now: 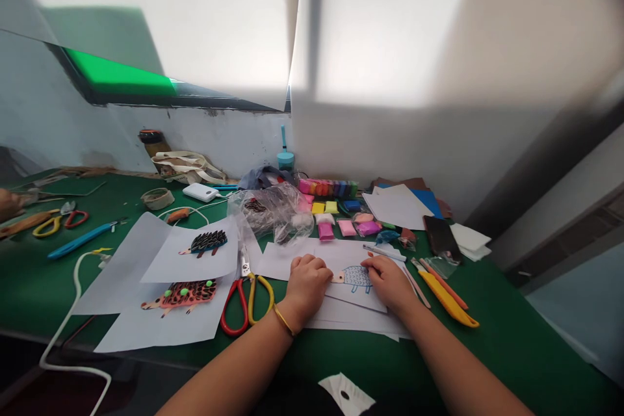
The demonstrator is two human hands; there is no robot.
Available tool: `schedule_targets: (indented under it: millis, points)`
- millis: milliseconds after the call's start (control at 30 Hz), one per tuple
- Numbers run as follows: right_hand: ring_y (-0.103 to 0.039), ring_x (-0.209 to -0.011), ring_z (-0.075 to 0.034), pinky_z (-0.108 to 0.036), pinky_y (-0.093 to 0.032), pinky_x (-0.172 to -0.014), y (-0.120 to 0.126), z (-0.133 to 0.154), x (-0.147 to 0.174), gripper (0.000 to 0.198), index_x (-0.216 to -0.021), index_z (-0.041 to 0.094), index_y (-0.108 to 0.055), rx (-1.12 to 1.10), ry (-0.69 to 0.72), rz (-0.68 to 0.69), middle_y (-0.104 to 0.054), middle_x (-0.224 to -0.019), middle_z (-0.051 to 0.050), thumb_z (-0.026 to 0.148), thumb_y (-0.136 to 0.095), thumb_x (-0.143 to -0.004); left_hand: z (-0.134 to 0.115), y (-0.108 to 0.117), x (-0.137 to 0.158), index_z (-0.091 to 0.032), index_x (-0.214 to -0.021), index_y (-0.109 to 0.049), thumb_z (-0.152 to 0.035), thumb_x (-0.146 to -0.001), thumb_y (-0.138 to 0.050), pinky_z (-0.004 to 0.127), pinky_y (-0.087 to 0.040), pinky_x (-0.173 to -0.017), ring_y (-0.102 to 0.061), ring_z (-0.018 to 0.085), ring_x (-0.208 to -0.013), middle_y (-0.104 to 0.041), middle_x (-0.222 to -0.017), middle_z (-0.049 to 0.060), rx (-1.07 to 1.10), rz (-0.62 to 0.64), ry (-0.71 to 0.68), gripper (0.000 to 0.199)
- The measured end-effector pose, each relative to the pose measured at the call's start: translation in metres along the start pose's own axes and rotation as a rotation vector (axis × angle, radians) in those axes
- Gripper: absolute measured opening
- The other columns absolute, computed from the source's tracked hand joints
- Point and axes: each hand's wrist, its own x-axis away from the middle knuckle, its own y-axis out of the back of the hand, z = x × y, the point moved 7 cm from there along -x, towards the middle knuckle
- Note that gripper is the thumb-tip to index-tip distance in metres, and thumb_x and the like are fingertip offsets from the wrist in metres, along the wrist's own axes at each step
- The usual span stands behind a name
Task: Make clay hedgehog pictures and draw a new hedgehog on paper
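Observation:
A white sheet with a hedgehog drawing (pixel 355 277) lies before me. Its body and legs are outlined in blue, and its face is peach. My left hand (pixel 308 287) rests on the paper just left of the face, fingers curled in; whatever they may hold is hidden. On the drawing's right side is my right hand (pixel 391 283), its fingers and thumb drawn together at the hedgehog's back. I cannot make out what is between them. More white paper (pixel 336 317) lies underneath. Scissors (pixel 246 296) with red and yellow handles lie beside my left wrist.
Two finished hedgehog pictures, one black (pixel 209 242) and one coral (pixel 188 297), lie on the left. Colored clay packets (pixel 325 231) sit behind the drawing. At right are a yellow cutter (pixel 446 299) and a dark phone (pixel 441 238). A white cable (pixel 77 279) hangs over the table edge.

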Motion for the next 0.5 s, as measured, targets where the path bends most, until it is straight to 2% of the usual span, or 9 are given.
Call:
schedule_targets:
  millis: [300,500]
  points:
    - [-0.058,-0.113,-0.022,-0.037,-0.043,-0.101,-0.0013,-0.0002,-0.0002,0.032,-0.097,0.021,-0.072,0.011,0.000,0.020,-0.070,-0.105,-0.005,0.021,-0.043,-0.084,0.0015,-0.0033,-0.0016,-0.025,-0.079,-0.072,-0.023,-0.089,-0.061,0.039,-0.031,-0.080,-0.051,0.020,-0.091,-0.065,-0.084,0.002,-0.016,0.015,0.036,0.015]
    - [-0.059,-0.112,-0.021,-0.037,-0.042,-0.101,-0.0011,-0.0003,0.0004,0.031,-0.098,0.022,-0.072,0.004,0.006,0.011,-0.070,-0.105,-0.006,0.021,-0.044,-0.084,0.0030,0.0031,-0.0010,-0.022,-0.080,-0.067,-0.025,-0.090,-0.060,0.038,-0.032,-0.080,-0.052,0.021,-0.090,-0.065,-0.088,0.002,-0.030,-0.034,0.060,0.012]
